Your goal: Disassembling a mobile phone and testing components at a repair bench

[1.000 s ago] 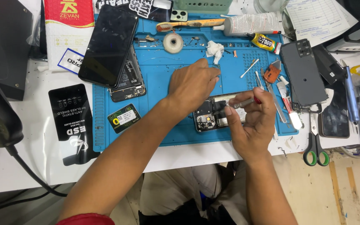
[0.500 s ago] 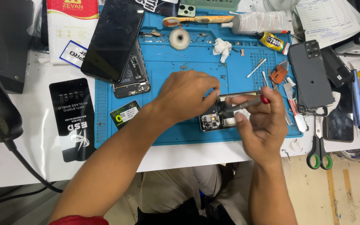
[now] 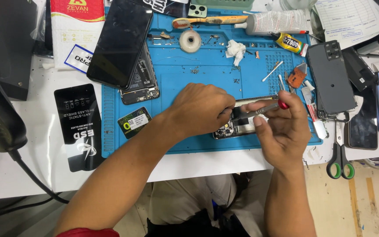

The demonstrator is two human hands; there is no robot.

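Far left of the surface (image 3: 31, 131): a black sleeve (image 3: 77, 127) lies just off the blue mat (image 3: 207, 66); near the mat's back-left corner a black screen panel (image 3: 119, 41) leans over an opened phone body (image 3: 141, 83). Your left hand (image 3: 200, 109) is curled down on the opened phone (image 3: 237, 123) at the mat's front edge, fingers pressing it; a second ago it sat slightly further left. Your right hand (image 3: 284, 127) grips a slim red-tipped screwdriver (image 3: 264, 109), now laid almost level toward the phone rather than raised; judged: the tip is being set into the phone. Right: grey back cover (image 3: 330, 77), scissors (image 3: 339, 160) at the front-right edge. Floor below.
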